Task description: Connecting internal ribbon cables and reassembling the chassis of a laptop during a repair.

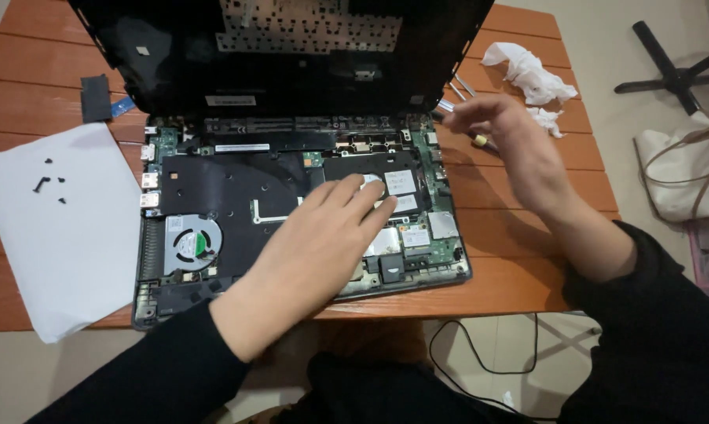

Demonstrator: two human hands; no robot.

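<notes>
While my left hand lies flat and open on the opened black laptop base, fingertips on its white-labelled module, my right hand hovers blurred, grip unclear, near slim metal tools; I judge steady pressure best.

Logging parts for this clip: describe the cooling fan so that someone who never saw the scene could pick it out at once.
Start at the opened laptop base on the wooden slat table, beside the white paper sheet. In its near-left corner, left of the left hand, sits the cooling fan. It is the only round part, with curved blades around a pale hub.
</notes>
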